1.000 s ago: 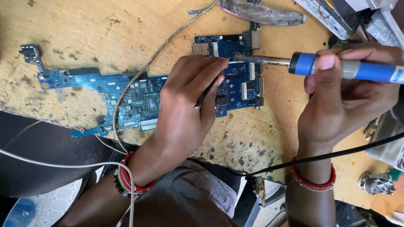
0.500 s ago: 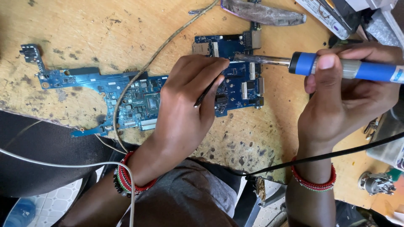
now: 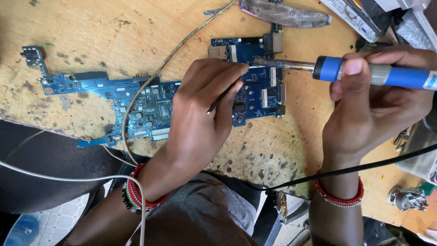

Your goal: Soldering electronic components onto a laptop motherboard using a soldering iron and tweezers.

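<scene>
Crossing circuit board (image 3: 150, 107), frayed cord (image 3: 159, 73)

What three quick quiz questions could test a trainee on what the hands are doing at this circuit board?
1. True or false: the right hand holds a blue-handled soldering iron.
2. What does the left hand pinch? A) thin dark tool B) screwdriver C) brush
3. Fill in: the iron's tip points at the blue ____ on the wooden table.

Key: 1 true. 2 A, the thin dark tool. 3 circuit board.
</scene>
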